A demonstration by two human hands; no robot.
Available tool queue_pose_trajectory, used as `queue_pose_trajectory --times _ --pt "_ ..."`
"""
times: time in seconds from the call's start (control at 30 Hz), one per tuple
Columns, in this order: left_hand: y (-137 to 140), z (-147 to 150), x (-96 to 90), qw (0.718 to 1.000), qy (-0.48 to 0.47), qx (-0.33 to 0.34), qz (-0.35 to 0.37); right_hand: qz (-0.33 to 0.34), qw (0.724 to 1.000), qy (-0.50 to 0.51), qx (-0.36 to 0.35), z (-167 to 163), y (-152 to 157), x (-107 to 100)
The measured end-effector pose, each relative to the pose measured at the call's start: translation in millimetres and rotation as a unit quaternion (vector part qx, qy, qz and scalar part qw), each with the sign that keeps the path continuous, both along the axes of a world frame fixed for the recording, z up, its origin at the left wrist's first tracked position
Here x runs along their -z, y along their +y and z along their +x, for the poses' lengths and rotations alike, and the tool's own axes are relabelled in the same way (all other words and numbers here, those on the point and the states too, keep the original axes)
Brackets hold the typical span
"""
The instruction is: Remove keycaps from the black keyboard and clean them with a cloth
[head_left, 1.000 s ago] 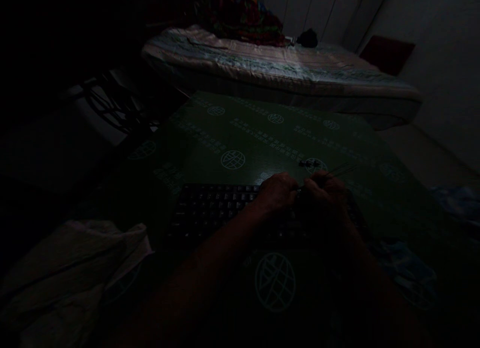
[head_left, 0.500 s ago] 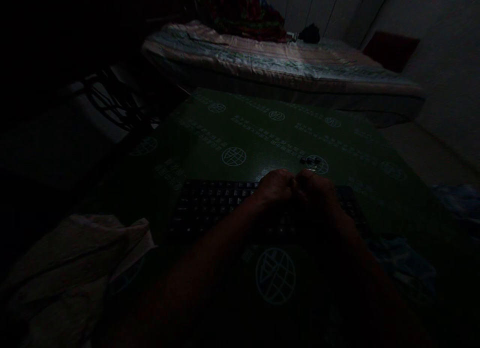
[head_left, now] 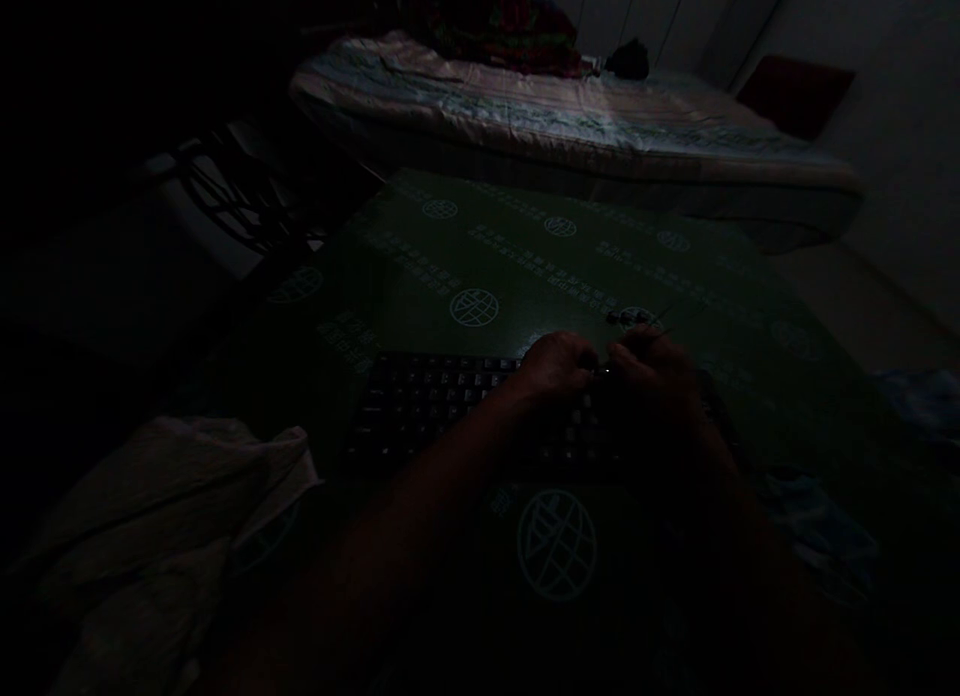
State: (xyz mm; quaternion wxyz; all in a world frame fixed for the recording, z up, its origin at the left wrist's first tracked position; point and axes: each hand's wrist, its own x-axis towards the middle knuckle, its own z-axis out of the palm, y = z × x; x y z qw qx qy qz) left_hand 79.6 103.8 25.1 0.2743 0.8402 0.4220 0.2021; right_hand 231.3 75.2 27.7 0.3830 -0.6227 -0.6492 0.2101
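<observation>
Slightly parted since half a second ago, when they met, the left hand (head_left: 556,364) and right hand (head_left: 654,366) appear over the black keyboard (head_left: 427,401), between the tabletop's (head_left: 405,316) left and right edges, as I watch remotely. The right pinches thin rods (head_left: 686,319) angled toward the far right corner; what the left's curled fingers grip, I cannot tell. Small dark pieces (head_left: 627,318) lie beyond, toward the far edge.
</observation>
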Motion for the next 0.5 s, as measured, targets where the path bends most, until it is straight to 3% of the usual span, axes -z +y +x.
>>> queue_pose_trajectory --times 0.1,0.23,0.5 --pt "-0.9 1.0 -1.8 1.0 0.021 -0.003 0.004 -0.016 0.996 0.078 0.03 2.4 -0.9 0.4" --pt "-1.3 1.8 -3.6 0.999 0.033 -0.007 0.003 -0.01 0.996 0.086 0.019 2.8 -3.8 2.4" --pt "-2.6 1.0 -2.2 1.0 -0.002 -0.009 -0.016 0.017 0.989 -0.136 -0.063 0.3 -2.0 -0.1"
